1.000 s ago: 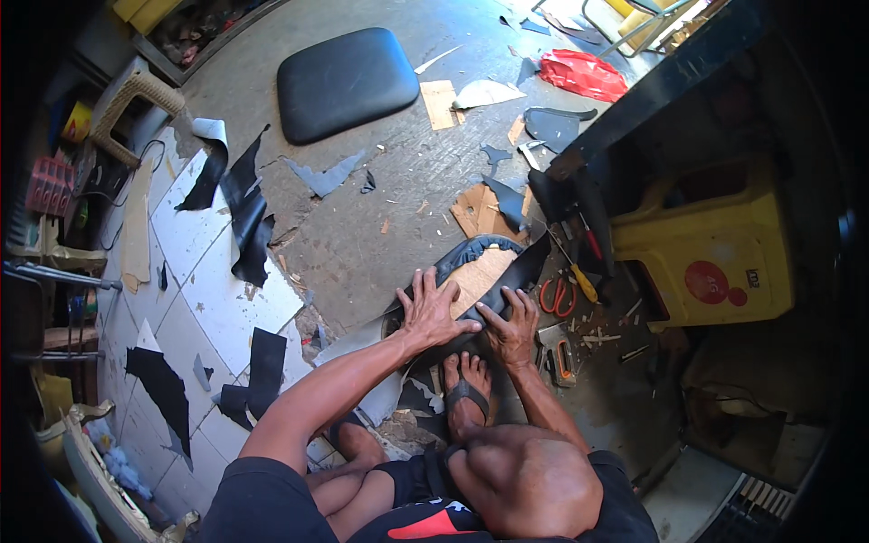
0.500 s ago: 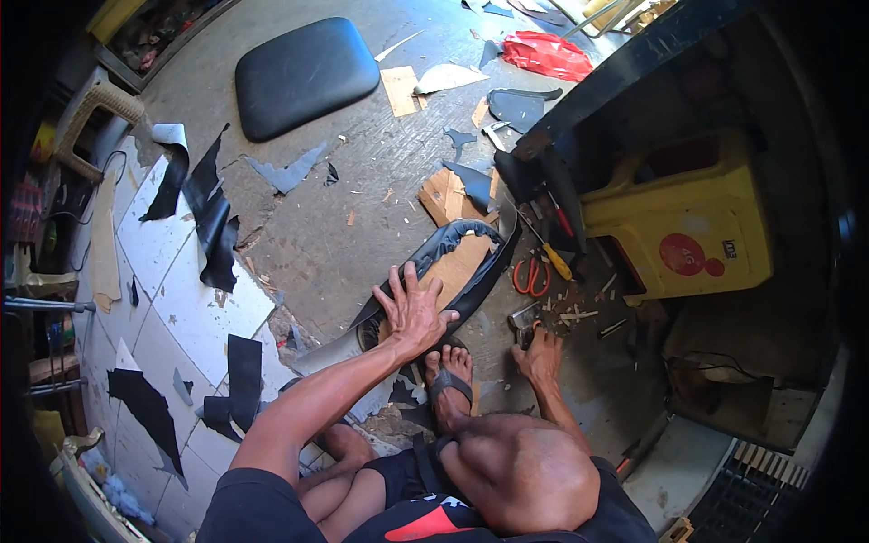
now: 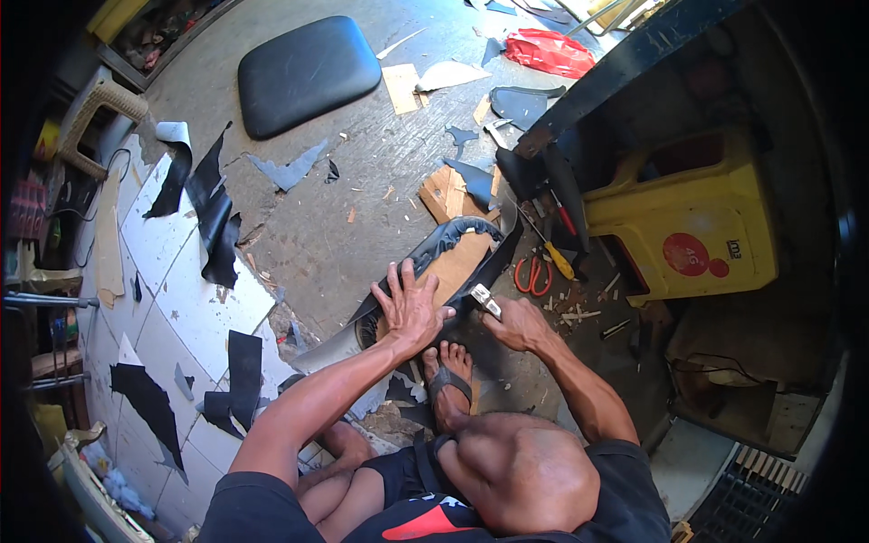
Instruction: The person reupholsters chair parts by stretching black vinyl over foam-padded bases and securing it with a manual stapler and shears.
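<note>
My left hand (image 3: 412, 312) lies spread on the tan board (image 3: 457, 271) of an oval cushion panel, its fingers apart and pressing down. Dark upholstery material (image 3: 444, 238) is gathered around the board's edge, and a loose grey-black flap extends at the near left end. To the right, my right hand (image 3: 516, 324) is closed around a silver metal tool that looks like a staple gun (image 3: 486, 300). Its head sits beside the panel's right edge; the grip is hidden in my fingers. My sandalled foot (image 3: 450, 380) rests just below the panel.
Orange-handled scissors (image 3: 534, 276) and a yellow-handled screwdriver (image 3: 559, 262) lie to the right, among wood chips. A yellow plastic casing (image 3: 688, 222) stands beyond them. A black padded seat (image 3: 310, 77) lies at the far left. Black scraps (image 3: 149, 407) cover white tiles on the left.
My right hand has lifted the silver tool from the floor and moved it up and left, toward the panel. My left hand stays on the board.
</note>
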Demonstrator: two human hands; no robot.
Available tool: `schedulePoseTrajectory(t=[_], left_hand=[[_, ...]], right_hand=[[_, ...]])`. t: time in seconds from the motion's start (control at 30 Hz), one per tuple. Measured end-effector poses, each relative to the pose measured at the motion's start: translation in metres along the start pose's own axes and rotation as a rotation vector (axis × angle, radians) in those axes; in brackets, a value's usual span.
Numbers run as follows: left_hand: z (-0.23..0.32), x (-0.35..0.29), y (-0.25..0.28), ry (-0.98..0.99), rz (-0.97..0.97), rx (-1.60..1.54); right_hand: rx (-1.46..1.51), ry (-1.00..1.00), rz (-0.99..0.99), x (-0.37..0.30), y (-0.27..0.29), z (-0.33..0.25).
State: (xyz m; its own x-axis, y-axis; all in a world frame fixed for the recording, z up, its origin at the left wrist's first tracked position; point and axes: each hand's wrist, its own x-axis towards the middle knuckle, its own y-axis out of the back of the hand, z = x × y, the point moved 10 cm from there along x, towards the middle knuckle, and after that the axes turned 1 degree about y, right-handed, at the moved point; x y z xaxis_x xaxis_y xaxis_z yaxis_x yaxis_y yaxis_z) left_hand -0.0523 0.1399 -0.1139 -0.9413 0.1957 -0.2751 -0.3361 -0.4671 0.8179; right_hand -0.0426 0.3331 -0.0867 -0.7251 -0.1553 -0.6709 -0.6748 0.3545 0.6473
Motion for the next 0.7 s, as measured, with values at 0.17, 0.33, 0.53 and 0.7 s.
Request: schedulePoseTrajectory(t=[0.17,0.33,0.53,0.7], left_hand=[[-0.004,-0.003,0.0,0.016,-0.002,-0.004],[-0.006,-0.002,-0.001,-0.005,0.012,0.0],[-0.012,-0.005,0.008,-0.056,-0.127,-0.002],[-0.02,-0.007,0.007,-0.049,-0.168,-0.016]], right_hand=[[0.069,0.08,-0.007,-0.005,-0.005,-0.005],[0.053,0.087,0.016,-0.017,-0.02,-0.003],[0.03,-0.026,0.012,-0.011,-0.025,-0.014],[0.005,0.057,-0.044,-0.032,-0.027,-0.042]])
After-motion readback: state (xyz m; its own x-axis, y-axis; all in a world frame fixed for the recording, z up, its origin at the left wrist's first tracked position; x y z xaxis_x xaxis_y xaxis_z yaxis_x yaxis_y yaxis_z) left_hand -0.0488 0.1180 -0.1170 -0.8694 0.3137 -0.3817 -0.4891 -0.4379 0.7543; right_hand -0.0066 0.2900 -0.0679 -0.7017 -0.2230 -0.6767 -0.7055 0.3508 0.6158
